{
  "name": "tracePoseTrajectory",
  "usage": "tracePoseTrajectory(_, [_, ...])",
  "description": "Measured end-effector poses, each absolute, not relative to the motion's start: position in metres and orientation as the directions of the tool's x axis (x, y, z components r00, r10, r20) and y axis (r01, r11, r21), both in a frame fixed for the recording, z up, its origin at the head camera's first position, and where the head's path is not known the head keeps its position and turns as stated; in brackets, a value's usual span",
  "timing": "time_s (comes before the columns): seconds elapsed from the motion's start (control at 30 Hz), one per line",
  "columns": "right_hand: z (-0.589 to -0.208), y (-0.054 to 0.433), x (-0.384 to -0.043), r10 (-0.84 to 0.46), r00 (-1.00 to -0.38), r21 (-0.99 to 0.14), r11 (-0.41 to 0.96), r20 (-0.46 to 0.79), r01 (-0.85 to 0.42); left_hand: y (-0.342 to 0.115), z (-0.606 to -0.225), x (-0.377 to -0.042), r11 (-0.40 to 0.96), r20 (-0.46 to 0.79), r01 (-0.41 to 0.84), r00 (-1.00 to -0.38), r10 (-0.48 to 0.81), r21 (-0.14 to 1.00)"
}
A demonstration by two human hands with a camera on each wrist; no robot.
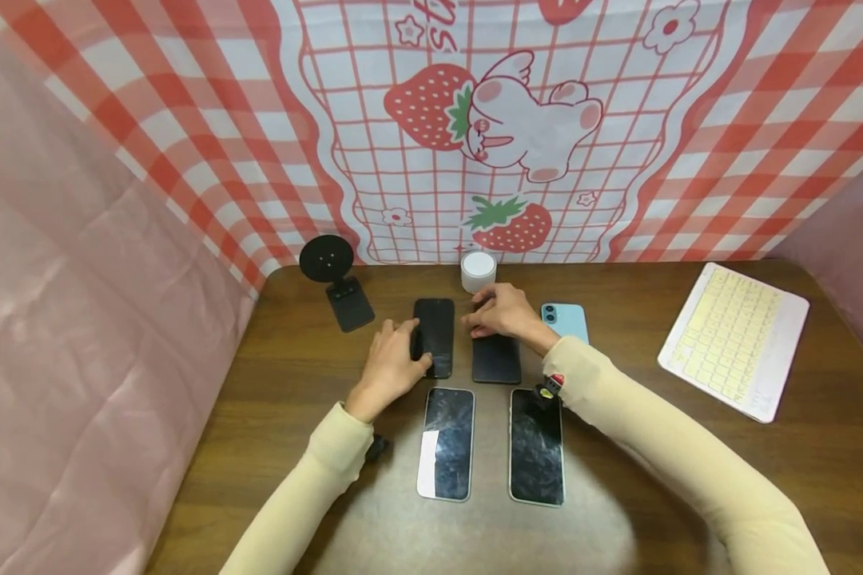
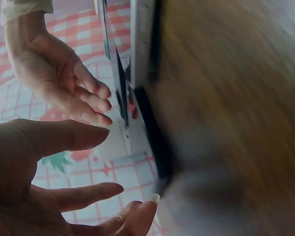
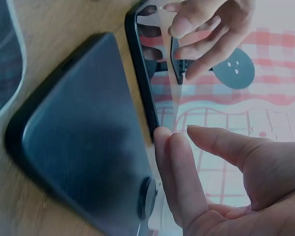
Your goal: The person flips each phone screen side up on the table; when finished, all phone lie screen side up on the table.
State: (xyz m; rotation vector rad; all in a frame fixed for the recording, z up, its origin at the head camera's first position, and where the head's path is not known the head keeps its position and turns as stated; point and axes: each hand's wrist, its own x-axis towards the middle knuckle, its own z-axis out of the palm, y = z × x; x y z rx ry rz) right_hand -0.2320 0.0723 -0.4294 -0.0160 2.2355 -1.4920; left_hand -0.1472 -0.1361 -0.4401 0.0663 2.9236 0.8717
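My left hand (image 1: pixel 394 358) is at the left edge of a dark-screened phone (image 1: pixel 434 335) lying face up on the table. In the left wrist view its thumb and fingers (image 2: pixel 83 199) are spread apart, with one fingertip right at the end of a black phone edge (image 2: pixel 155 135). My right hand (image 1: pixel 505 310) reaches over the upper part of a face-down black phone (image 1: pixel 496 359), its round camera bump (image 3: pixel 147 198) showing in the right wrist view. Its fairly straight fingertips overlap the neighbouring phone's edge (image 3: pixel 141 73) there, and the thumb stands apart.
Nearer me lie a white-framed phone (image 1: pixel 447 443) and another dark-screened phone (image 1: pixel 536 451). A light blue phone (image 1: pixel 570 321) lies partly behind the right wrist. Along the back stand a black round-headed stand (image 1: pixel 328 259) and a white cylinder (image 1: pixel 478 273). Right lies a white keyboard (image 1: pixel 733 342).
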Motion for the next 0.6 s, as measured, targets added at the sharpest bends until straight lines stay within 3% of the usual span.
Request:
tracePoseTrajectory(0.27, [-0.426,0.092,-0.235,-0.249,-0.911,-0.872,0.450,-0.330,0.193,-0.111,-0.429,-0.138,0.802,0.012,0.144,-0.986,0.168,0.580])
tracePoseTrajectory(0.6, [-0.435,0.114,-0.236,-0.220,-0.930,-0.858,0.490,-0.294,0.155,-0.076,-0.426,-0.138,0.771,-0.007,0.237,-0.954,0.299,0.591])
